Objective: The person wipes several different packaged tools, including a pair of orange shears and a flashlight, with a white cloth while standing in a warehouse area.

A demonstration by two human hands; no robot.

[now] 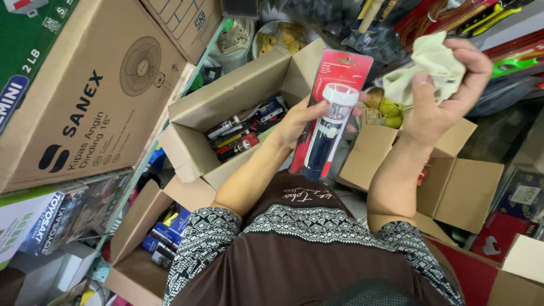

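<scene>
The left hand clamps a blister-packed torch upright at twelve o'clock for viewing; the right hand, at two o'clock, bunches a pale cloth, seemingly for wiping.

The open brown cardboard box lay unblocked from above, though packaged goods covered its floor. The second open cardboard box also gaped free below the right hand. A large fan carton walled off the left side, and red and yellow tools crowded the far edge. Between the boxes little bare floor showed.
</scene>
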